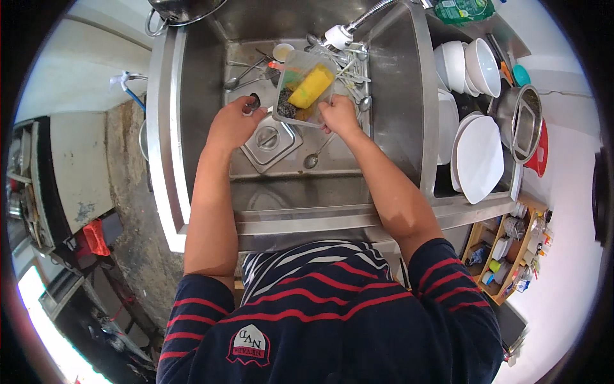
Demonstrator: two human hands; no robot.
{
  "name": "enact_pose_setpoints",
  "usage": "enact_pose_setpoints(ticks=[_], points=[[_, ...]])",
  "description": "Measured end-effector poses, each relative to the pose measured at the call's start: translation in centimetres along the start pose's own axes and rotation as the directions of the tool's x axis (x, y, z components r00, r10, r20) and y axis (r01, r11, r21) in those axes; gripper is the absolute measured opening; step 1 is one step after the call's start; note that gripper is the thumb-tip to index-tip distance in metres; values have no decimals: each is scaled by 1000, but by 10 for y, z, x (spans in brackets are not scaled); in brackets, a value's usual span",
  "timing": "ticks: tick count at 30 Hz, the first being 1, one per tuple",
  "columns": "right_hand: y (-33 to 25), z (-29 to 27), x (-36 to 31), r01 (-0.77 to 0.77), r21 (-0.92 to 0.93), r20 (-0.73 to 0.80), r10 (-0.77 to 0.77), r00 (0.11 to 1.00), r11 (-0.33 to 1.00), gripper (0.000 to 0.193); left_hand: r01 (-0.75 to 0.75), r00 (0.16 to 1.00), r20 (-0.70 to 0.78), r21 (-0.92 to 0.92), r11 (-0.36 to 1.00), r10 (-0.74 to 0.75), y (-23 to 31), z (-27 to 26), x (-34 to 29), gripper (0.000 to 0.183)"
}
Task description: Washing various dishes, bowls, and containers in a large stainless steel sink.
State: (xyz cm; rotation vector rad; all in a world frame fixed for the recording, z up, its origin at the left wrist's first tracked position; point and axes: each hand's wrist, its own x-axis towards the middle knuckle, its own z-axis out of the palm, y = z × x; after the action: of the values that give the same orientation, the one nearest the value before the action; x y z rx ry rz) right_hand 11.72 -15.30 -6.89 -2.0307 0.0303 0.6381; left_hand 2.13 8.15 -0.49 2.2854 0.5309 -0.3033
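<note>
My right hand grips the near right edge of a clear plastic container, tilted over the sink. Inside it lie a yellow sponge, a dark wiry scrubber and something green. To the container's left, my left hand is closed on a spoon; only its dark bowl shows at the fingertips. Just under the hands, a square steel lid with a handle rests on the sink floor. Another spoon lies near the lid's right side.
Around the container, several spoons and other cutlery are scattered in the steel sink. A white-headed flexible faucet hangs in from the back. White bowls and plates stand at the right. A dark pot sits at the back left.
</note>
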Motion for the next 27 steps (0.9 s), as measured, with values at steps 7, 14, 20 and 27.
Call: enact_pose_setpoints(ticks=[7,14,20,27], points=[[-5,1,-6,52,-66,-9,-53,999,996,21,2,1000,-5,20,1000,-2,3,-1,-6,55],[-3,1,-5,13,-28,-25,-13,1000,1000,22,12,1000,-10,12,1000,-12,3,1,-7,53],[-3,-2,1,55,-61,-33,-57,998,997,22,1,1000,-16,12,1000,-1,8,-1,-6,53],[1,-5,3,62,-55,-23,-64,998,997,21,-21,1000,-12,25,999,22,5,0,-5,55]])
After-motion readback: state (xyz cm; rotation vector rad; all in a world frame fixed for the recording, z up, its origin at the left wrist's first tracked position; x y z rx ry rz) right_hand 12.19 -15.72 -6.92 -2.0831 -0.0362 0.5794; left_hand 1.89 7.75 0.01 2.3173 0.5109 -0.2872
